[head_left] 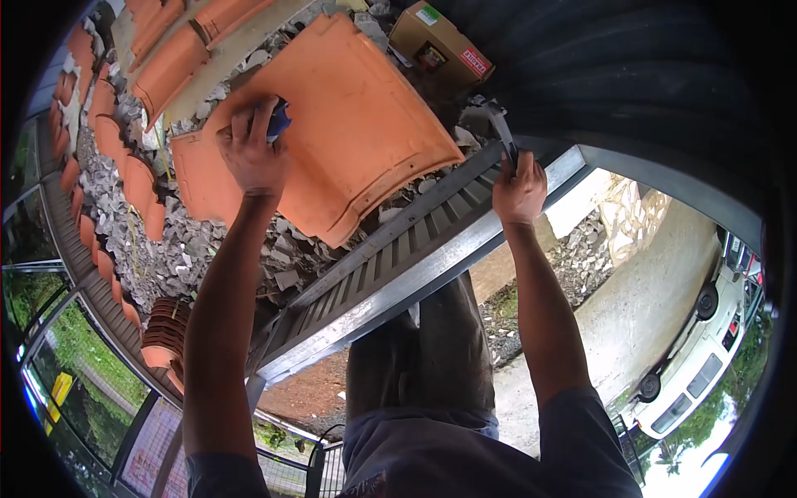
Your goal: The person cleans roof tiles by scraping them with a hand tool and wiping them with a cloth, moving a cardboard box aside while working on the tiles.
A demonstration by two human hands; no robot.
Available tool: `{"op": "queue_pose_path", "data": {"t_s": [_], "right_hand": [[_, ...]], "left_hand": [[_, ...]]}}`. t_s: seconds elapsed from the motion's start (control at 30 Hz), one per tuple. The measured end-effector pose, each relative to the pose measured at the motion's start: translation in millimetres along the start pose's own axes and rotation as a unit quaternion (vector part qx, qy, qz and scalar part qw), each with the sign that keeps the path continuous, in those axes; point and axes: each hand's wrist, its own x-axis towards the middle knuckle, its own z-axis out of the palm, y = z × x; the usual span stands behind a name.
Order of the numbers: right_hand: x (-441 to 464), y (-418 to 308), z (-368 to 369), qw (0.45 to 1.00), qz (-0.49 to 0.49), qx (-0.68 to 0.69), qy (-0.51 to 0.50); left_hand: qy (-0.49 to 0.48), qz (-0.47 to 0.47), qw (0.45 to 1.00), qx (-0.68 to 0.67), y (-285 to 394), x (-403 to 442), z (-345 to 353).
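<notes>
A large orange clay roof tile lies on broken rubble in front of me. Over its left part is my left hand, fingers curled around a small dark blue object whose kind I cannot make out. To the right, above the metal frame, my right hand is closed on the dark handle of a tool with a curved, grey metallic upper part. This tool is apart from the tile, and its exact kind is unclear.
A slatted metal frame runs between my body and the tile. Rubble, stacked tiles and more roof tiles lie leftward. A cardboard box sits beyond the tile. A white vehicle stands at right.
</notes>
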Motion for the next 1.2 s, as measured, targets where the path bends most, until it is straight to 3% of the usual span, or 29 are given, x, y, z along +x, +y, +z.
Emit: {"op": "queue_pose_path", "data": {"t_s": [0.1, 0.17, 0.3, 0.37, 0.43, 0.53, 0.6, 0.63, 0.67, 0.73, 0.77, 0.8, 0.83, 0.9, 0.93, 1.0, 1.13, 1.2], "right_hand": [[3.9, -3.4, -5.9, 1.0, 0.0, 0.003, -0.003], [4.0, -3.0, -5.2, 1.0, -0.006, -0.006, -0.018], [4.2, -1.1, -2.1, 1.0, -0.008, -0.019, -0.017], [5.1, -1.2, -2.7, 0.999, -0.01, -0.028, -0.033], [7.5, -2.5, -3.2, 0.998, -0.012, -0.035, -0.045], [8.0, -1.0, -2.8, 0.998, -0.019, -0.038, -0.048], [10.2, -1.5, -3.4, 0.998, -0.035, -0.031, -0.037], [9.5, -1.8, -4.2, 0.998, -0.029, -0.038, -0.051], [9.6, -1.6, -4.3, 0.997, -0.022, -0.045, -0.064], [10.0, -2.4, -3.8, 0.997, -0.019, -0.04, -0.062], [10.5, -2.9, -3.6, 0.997, -0.017, -0.043, -0.066], [9.4, -2.5, -4.3, 0.996, -0.014, -0.047, -0.071], [8.7, -1.5, -3.6, 0.996, -0.018, -0.049, -0.075], [8.9, -2.9, -4.8, 0.996, -0.02, -0.051, -0.076], [9.6, -2.9, -4.6, 0.995, -0.018, -0.057, -0.079], [8.3, -0.5, -2.4, 0.996, -0.023, -0.049, -0.072], [14.7, -5.3, -3.8, 0.995, -0.011, -0.054, -0.082], [9.9, -1.3, -3.2, 0.995, -0.023, -0.053, -0.079]], "left_hand": [[0.027, -0.002, 0.997, -0.067, -3.5, 17.4, 9.0], [0.056, -0.111, 0.965, -0.231, -0.8, 51.2, 24.4], [0.114, 0.027, 0.976, -0.183, 42.4, 77.3, 90.2], [0.095, -0.038, 0.991, -0.088, 110.2, 38.2, 85.0], [0.047, -0.101, 0.98, -0.167, 165.1, -11.7, 67.9], [-0.117, -0.107, 0.942, -0.296, 229.9, -87.7, 6.7], [-0.229, -0.103, 0.864, -0.436, 244.4, -126.4, -31.2], [-0.258, -0.161, 0.827, -0.473, 240.7, -138.7, -38.7], [-0.254, -0.158, 0.832, -0.468, 228.7, -117.9, -40.6], [-0.139, -0.318, 0.786, -0.512, 191.7, -60.7, -47.1], [-0.032, -0.353, 0.814, -0.46, 166.9, -36.6, -21.0], [-0.018, -0.417, 0.737, -0.532, 155.8, 25.1, -42.1], [0.087, -0.274, 0.896, -0.338, 108.1, 35.6, 10.0], [0.194, -0.212, 0.919, -0.271, 85.4, 102.0, 31.7], [0.196, -0.212, 0.919, -0.27, 81.7, 109.9, 54.1], [0.088, -0.1, 0.978, -0.159, 82.3, 100.8, 94.2], [0.053, -0.134, 0.966, -0.214, 121.6, 66.4, 78.6], [-0.063, -0.019, 0.993, -0.103, 92.1, 57.8, 64.6]]}}
